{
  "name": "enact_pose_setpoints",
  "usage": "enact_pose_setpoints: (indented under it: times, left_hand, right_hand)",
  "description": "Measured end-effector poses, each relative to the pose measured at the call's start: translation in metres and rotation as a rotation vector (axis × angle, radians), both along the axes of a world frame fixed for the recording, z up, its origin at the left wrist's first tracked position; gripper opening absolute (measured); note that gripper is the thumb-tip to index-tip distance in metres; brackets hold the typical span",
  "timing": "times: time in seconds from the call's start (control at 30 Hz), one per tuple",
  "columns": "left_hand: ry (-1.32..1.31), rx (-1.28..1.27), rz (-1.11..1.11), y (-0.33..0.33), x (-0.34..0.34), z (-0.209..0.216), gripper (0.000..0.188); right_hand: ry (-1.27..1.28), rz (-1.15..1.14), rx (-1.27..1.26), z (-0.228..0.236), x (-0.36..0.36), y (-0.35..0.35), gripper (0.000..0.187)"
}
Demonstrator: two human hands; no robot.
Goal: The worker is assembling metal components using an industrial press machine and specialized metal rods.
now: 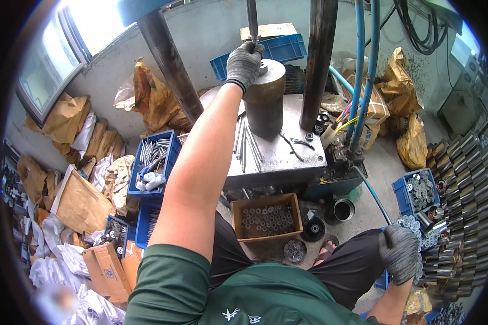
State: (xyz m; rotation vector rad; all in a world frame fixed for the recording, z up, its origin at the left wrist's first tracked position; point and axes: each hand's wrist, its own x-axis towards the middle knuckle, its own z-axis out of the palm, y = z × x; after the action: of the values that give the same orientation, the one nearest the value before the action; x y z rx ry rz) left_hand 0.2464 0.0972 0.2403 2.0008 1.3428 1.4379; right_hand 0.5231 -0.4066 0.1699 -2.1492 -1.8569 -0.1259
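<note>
My left hand, in a grey knitted glove, reaches forward over a thick upright metal cylinder. Its fingers close around the lower end of a dark vertical metal rod; the glove hides most of that spot. A round metal ring shows on the cylinder top beside the hand. By my right knee, my gloved right hand is closed at the end of a thin blue lever. Several slim metal shafts and a pair of dark pliers lie on the steel table around the cylinder.
Dark posts flank the cylinder, with blue hoses to the right. A carton of small round parts stands below the table. Blue bins and paper sacks lie left; stacked metal cylinders and another blue bin stand right.
</note>
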Motion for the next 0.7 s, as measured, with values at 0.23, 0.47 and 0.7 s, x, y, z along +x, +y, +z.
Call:
enact_pose_setpoints:
  times: [0.23,0.47,0.7]
  left_hand:
    - [0.038,-0.003,0.009,0.003,-0.002,-0.004,0.031]
    - [-0.029,-0.009,-0.021,0.002,0.002,-0.006,0.031]
    - [-0.049,0.09,0.03,0.001,0.001,-0.005,0.027]
  right_hand:
    - [0.008,-0.014,-0.005,-0.001,0.0,0.0,0.014]
    - [0.016,-0.047,-0.032,0.001,-0.001,0.001,0.015]
    - [0.081,0.024,0.029,0.013,0.006,0.012,0.013]
